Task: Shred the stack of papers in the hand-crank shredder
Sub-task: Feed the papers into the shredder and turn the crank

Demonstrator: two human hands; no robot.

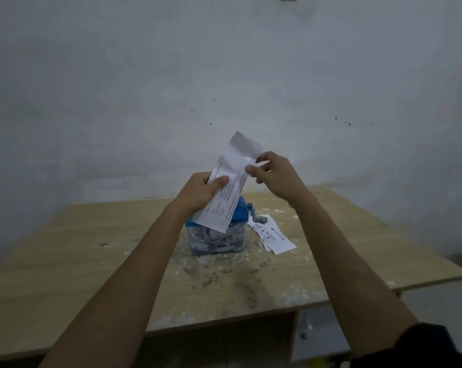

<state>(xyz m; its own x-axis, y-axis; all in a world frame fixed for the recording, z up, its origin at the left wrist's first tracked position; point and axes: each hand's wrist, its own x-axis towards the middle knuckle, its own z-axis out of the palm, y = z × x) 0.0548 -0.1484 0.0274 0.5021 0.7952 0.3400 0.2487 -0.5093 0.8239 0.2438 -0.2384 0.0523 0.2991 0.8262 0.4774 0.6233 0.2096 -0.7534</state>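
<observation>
A: Item one, hands?

B: Left hand [202,192]: raised above the worktop [73,251], forearm reaching in from the lower left, thumb across the front of a printed paper strip [225,193] and fingers curled behind it, gripping its lower half. Right hand [273,173]: raised at about the same height, forearm from the lower right, fingers [253,170] pinching the strip's upper part, where the top end folds over. A dark sleeve [421,346] shows at the lower right corner of the view.

A: Item two, the strip?

B: Held tilted, lower end hanging in front of the shredder [215,235], upper end leaning up and right. Carries lines of printed text, too blurred to read.

A: Item three, shredder?

B: Blue top, clear bin packed with shreds, grey crank [259,220] on its right side. Stands near the middle of the worktop, towards the far edge. No brand legible.

A: Item four?

B: Loose papers [273,236] lying flat just right of the shredder, towards the right edge; print and small symbols, unreadable. Paper dust [224,277] scattered around the base.
</observation>
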